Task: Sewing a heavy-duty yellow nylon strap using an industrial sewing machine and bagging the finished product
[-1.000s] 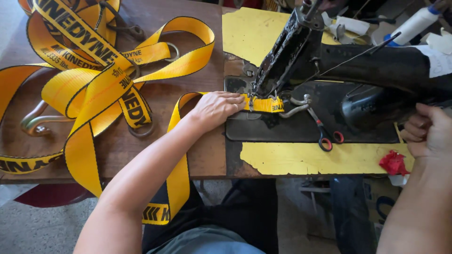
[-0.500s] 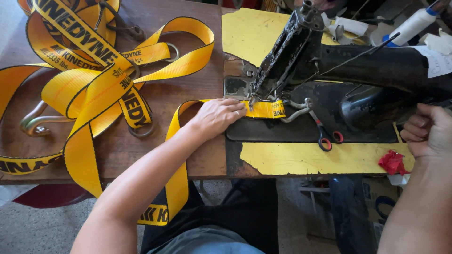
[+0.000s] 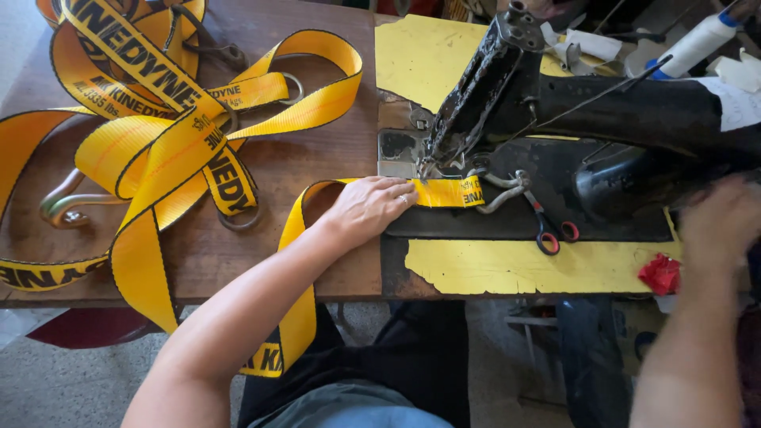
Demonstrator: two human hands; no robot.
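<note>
A brown wooden table (image 3: pixel 317 261) holds a black sewing machine (image 3: pixel 602 127). The left hand (image 3: pixel 366 208) presses flat, fingers spread, on the yellow woven strap (image 3: pixel 448 192) under the needle (sewing looks unfinished). The right hand (image 3: pixel 725 218) is blurred; cannot tell.

Likely sewing workshop: heavy black sewing machine (image 3: pixel 555 127), worn wooden bench (image 3: pixel 317 158), piled yellow webbing straps (image 3: pixel 158 143).

— How is the left hand (image 3: pixel 366 208) set?
— Palm down, fingers together and stretched flat, bare forearm running back toward the body.
— And the right hand (image 3: pixel 723 222)?
— Blurred, raised at the far side; its grip can't be made out.
</note>
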